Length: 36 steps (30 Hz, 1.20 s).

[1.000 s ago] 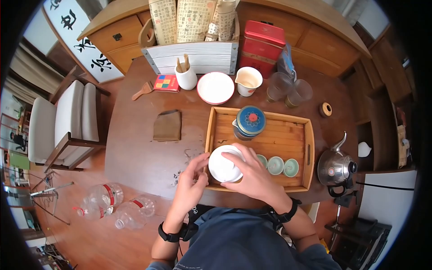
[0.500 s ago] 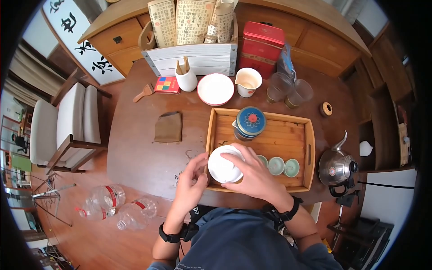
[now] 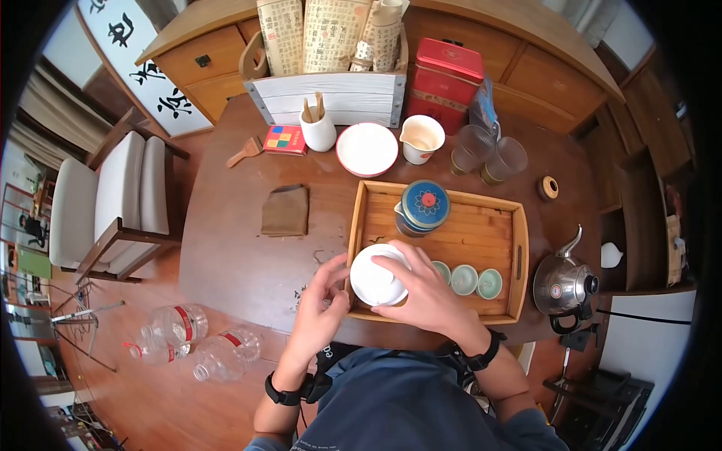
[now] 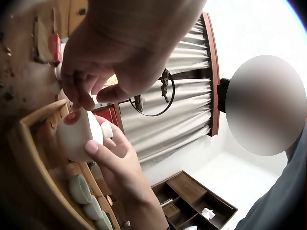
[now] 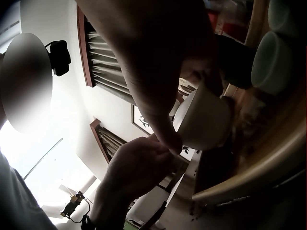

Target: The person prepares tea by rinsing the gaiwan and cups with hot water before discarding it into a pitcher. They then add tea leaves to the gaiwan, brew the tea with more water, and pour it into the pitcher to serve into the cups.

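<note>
R hand pinching lidded bowl across rim, over tray's near L corner; L hand loosely bent beside it, no grip. Risk: lid prob. slips if bowl tilts w/o finger pressure; weak pinch cd mean drop.

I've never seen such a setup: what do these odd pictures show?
No machine: these are a person's bare hands. The wide picture is from a head camera looking down; the tilted ones, from cameras on each wrist. The right hand holds a white lidded tea bowl at the near left corner of a wooden tray; the left hand is beside it. On the tray stand a blue-lidded pot and three green cups. Nearby on the table: a metal kettle, a folded brown cloth and a red-rimmed white plate.
</note>
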Tool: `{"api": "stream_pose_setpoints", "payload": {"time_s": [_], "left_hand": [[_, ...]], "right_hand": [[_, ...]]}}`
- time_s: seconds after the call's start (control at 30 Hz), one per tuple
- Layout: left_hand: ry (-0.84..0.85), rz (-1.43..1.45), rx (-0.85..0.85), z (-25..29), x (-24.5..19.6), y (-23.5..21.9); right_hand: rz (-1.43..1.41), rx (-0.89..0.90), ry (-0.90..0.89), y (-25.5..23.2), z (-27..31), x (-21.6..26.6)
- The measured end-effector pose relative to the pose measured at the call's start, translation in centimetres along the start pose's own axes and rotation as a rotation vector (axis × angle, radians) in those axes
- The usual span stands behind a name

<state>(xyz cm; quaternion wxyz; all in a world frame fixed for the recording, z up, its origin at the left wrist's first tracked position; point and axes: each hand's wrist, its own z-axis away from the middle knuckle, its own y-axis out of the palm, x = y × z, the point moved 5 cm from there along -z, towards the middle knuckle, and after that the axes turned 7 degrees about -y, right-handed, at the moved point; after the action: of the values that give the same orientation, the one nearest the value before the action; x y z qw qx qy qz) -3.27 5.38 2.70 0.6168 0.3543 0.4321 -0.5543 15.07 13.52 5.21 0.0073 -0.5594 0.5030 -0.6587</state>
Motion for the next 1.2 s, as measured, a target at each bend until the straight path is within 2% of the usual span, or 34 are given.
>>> {"api": "stream_pose_setpoints", "payload": {"time_s": [0.1,0.2,0.3,0.5,0.7,0.8,0.93,1.07,1.2], "left_hand": [[-0.017,-0.014,0.044,0.0,0.0,0.5],[-0.024,-0.078,-0.001,-0.2,0.2,0.4],[-0.003,-0.104,0.038,-0.3,0.3,0.9],[-0.011,-0.231,0.007,-0.3,0.7,1.4],[-0.136,-0.339,-0.004,-0.1,-0.6,1.6],[0.306,-0.573,-0.198,0.0,-1.2,1.9],[0.321,-0.517,-0.129,-0.3,-2.1,2.9],[0.407,-0.573,-0.121,-1.1,-1.8,3.8],[0.457,-0.626,-0.162,-1.6,-1.5,4.0]], "right_hand": [[0.046,-0.005,0.01,-0.1,-0.1,-0.1],[0.063,0.0,0.016,0.0,-0.1,0.0],[0.117,0.015,0.013,0.1,-0.1,-0.4],[0.2,0.014,-0.037,0.8,0.0,-1.0],[0.324,-0.095,-0.072,-0.2,0.3,-0.3],[0.264,-0.15,-0.036,-2.9,0.4,0.5],[0.328,-0.333,-0.021,-6.8,-1.3,-0.7],[0.43,-0.329,-0.024,-8.3,-4.1,-1.7],[0.493,-0.228,-0.069,-8.2,-5.3,-2.6]]}}
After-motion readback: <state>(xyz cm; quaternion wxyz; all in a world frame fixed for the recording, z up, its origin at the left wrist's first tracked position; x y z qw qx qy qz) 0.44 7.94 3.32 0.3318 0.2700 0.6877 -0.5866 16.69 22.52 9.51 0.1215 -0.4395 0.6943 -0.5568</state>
